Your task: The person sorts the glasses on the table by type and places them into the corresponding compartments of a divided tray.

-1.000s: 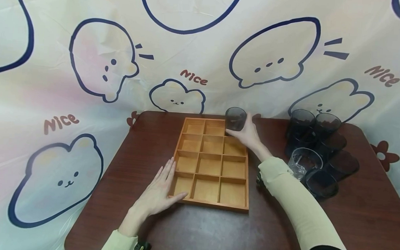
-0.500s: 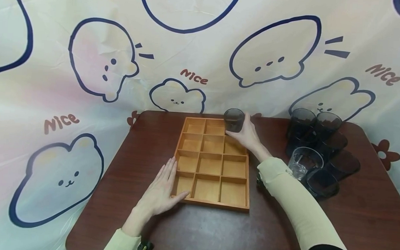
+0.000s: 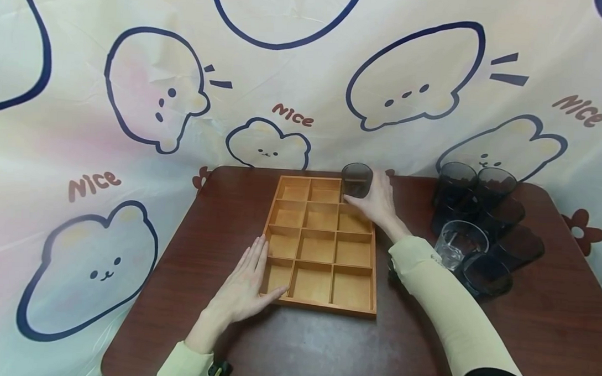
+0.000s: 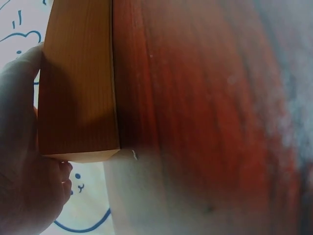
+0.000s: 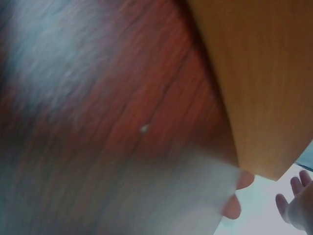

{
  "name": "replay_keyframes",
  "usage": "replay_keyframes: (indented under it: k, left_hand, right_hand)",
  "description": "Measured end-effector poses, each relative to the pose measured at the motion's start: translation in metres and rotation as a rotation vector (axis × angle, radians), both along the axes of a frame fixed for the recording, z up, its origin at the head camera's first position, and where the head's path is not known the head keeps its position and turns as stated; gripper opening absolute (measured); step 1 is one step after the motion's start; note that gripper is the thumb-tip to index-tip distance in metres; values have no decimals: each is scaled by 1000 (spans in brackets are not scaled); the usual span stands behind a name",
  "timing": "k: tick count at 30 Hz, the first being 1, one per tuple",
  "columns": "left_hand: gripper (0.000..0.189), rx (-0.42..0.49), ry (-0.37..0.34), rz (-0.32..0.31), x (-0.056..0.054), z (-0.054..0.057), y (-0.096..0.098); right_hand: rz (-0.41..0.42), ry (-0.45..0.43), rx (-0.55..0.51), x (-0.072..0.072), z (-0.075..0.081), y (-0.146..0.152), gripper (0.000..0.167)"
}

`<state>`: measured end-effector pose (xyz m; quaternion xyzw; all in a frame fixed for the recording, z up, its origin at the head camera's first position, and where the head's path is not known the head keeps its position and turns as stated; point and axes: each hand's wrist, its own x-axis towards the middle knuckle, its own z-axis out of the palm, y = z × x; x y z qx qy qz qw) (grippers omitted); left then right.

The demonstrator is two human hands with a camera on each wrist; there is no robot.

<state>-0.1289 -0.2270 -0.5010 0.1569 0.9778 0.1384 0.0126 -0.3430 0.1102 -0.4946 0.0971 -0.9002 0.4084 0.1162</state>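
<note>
A wooden tray divided into several square compartments lies on the table. At its far right corner compartment stands a dark tinted glass, roughly upright. My right hand holds this glass, with the thumb on the near side and the fingers around its right side; whether its base touches the compartment floor is hidden. My left hand rests along the tray's near left edge, fingers straight and thumb over the near left compartment. In the left wrist view, the hand is beside the tray's wooden side.
Several dark glasses stand close together on the right of the table, beside my right forearm. One clear glass is among them. A patterned cloth hangs behind the brown table.
The glass in my right hand has shifted slightly left and then back right over the far right compartment. My left hand keeps its place against the tray.
</note>
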Motion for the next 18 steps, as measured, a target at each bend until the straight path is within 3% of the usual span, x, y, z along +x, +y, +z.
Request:
replay_keyframes:
  k: [6,13,18]
  left_hand:
    - [115,0,2,-10,-1,1,2]
    - [115,-1,0,11,-1,2,2]
    - [116,1,-22,19,1,3,4]
  right_hand:
    - [-38,16,84,-1,-1,8,94]
    - [-27,18,186,3,-2,17,118]
    - [-25,18,190,10,-6,21,112]
